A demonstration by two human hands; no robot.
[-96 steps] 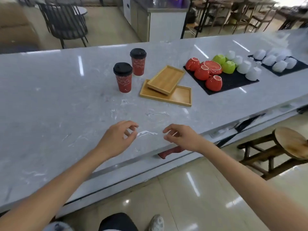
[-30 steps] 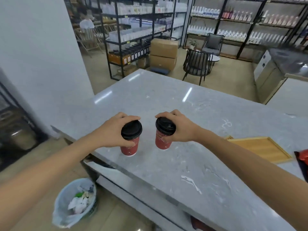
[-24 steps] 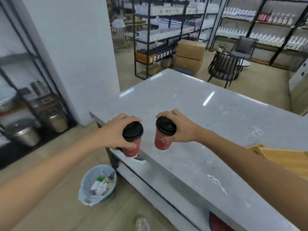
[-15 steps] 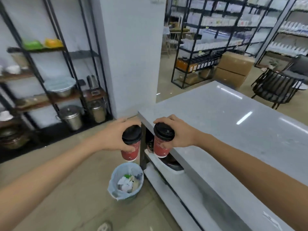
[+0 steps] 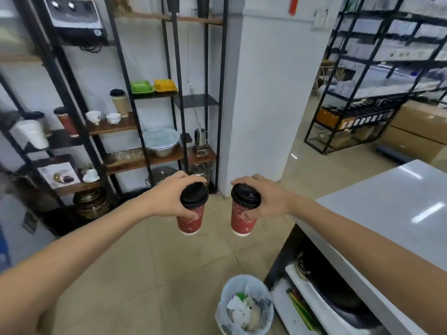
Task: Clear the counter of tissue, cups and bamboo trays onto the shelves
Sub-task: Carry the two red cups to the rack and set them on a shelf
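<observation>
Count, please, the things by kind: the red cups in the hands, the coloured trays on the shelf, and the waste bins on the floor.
Red cups with black lids: 2, one in the left hand, one in the right hand
Coloured trays: 2, green tray, yellow tray
Waste bin: 1
Total: 5

Both bare arms reach forward from the near edge, converging toward the centre. The left hand curls its fingers over the top of a lidded cup, thumb against its side. The right hand grips a second cup likewise, level with the left and just apart.
</observation>
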